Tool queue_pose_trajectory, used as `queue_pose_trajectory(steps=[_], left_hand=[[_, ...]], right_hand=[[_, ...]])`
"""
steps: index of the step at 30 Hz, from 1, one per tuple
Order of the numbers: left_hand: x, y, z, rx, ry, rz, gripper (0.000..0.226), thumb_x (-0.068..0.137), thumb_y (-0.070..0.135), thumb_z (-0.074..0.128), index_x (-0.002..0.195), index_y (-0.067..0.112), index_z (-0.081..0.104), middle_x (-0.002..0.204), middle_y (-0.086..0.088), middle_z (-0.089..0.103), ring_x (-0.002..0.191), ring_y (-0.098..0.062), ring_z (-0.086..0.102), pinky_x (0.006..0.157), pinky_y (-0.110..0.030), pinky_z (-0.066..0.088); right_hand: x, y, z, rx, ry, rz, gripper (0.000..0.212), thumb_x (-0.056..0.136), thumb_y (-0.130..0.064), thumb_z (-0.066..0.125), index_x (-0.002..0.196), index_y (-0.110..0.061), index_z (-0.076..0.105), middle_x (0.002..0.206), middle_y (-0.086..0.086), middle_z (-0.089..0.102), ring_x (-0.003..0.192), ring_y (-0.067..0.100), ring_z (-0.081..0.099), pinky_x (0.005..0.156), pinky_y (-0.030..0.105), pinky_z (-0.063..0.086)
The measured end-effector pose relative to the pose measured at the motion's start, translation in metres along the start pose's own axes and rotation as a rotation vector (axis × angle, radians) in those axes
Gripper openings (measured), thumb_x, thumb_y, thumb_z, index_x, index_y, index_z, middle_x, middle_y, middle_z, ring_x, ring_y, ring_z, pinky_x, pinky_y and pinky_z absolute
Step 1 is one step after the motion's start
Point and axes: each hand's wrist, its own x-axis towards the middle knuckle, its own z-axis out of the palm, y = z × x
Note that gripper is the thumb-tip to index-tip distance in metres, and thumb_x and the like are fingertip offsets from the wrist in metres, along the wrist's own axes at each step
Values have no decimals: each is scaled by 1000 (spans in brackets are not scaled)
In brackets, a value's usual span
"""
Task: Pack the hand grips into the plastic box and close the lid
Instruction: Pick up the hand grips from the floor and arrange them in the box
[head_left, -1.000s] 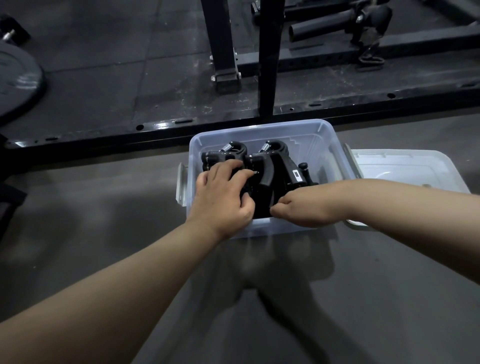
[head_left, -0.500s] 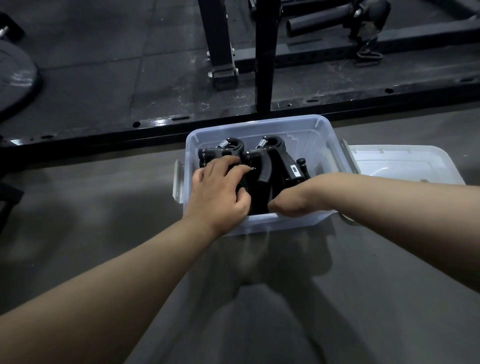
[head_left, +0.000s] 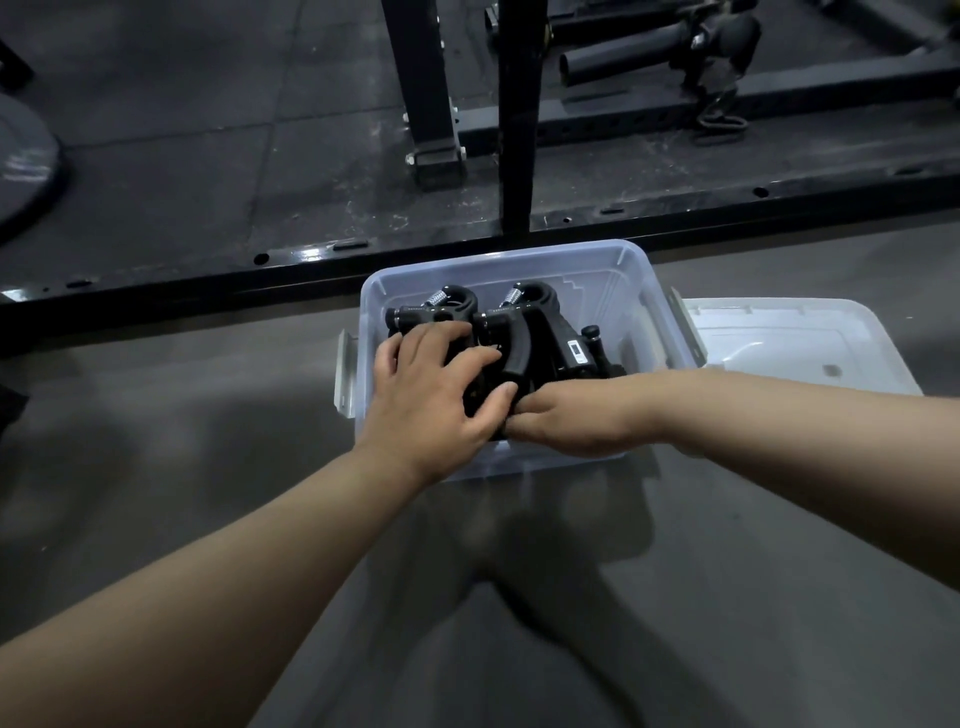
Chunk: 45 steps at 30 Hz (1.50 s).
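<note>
A clear plastic box (head_left: 597, 270) stands open on the grey floor. Several black hand grips (head_left: 535, 332) with silver springs lie packed inside it. My left hand (head_left: 436, 395) rests on the left grips with fingers spread and curled over them. My right hand (head_left: 571, 421) reaches in from the right at the box's near wall, its fingertips tucked under the grips beside my left thumb; what they pinch is hidden. The translucent lid (head_left: 795, 343) lies flat on the floor to the right of the box.
A black steel rack base (head_left: 311, 260) runs across the floor just behind the box, with uprights (head_left: 514, 119) rising from it. A weight plate (head_left: 21, 171) lies at far left. A barbell sleeve (head_left: 649, 47) sits at the back right.
My right hand has slid left along the near wall until it meets my left thumb. My left hand stays on the grips. The view has shifted slightly.
</note>
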Motion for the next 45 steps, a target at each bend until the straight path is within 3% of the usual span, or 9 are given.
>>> queue_pose_trajectory(steps=[4,7,13,24,28,32,37,42,45], left_hand=[[1,8,-7,48,60,-26,48,87,64,39,106,35,72,136,7,50,134,-15,38,116,-47,15],[13,29,-10,85,-22,-90,57,87,65,33,107,28,72,139,6,48,136,-16,32,116,-43,15],[32,41,9,223,-118,-74,54,91,54,43,112,12,70,142,-1,45,137,-24,29,116,-39,16],[17,39,4,215,-117,-49,67,91,56,24,103,14,75,146,-1,44,143,-22,24,120,-41,8],[11,39,4,171,-116,-69,65,89,52,23,98,14,75,148,-2,43,144,-20,23,121,-37,5],[12,39,5,168,-104,-78,61,89,52,27,94,16,75,145,-1,47,141,-20,27,120,-36,7],[11,39,4,166,-93,-68,59,89,52,29,92,16,76,141,-1,50,139,-19,30,120,-37,10],[10,38,5,173,-97,-70,59,89,52,28,91,17,76,141,0,51,139,-19,31,120,-39,12],[11,38,5,178,-95,-72,59,89,52,28,91,16,76,141,0,51,139,-20,31,120,-39,12]], right_hand=[[-29,13,-21,346,430,-153,14,92,-19,57,92,-11,69,81,0,71,71,11,65,64,26,52],[-15,35,-32,183,734,122,31,86,-33,56,111,-15,58,102,2,64,87,15,62,77,34,53],[17,38,-18,97,460,298,38,93,-46,46,109,-11,46,93,7,59,83,24,57,68,34,44],[-4,67,-61,246,591,357,27,90,-14,41,100,-3,64,91,12,70,88,31,67,76,45,57],[2,63,-51,-124,352,405,17,91,-7,46,85,-4,61,82,9,63,78,27,59,81,39,53],[13,53,-30,-515,56,403,14,97,-16,48,103,-16,60,104,5,51,91,20,48,80,24,38],[19,57,-20,-564,82,391,27,94,-23,54,119,-14,60,117,4,62,101,24,60,72,27,38],[8,65,-28,-425,202,370,4,87,-22,62,85,-19,61,81,2,65,71,21,64,66,31,53],[7,58,-35,-469,69,417,5,88,-18,64,86,-14,63,73,-3,62,70,18,67,74,32,58]])
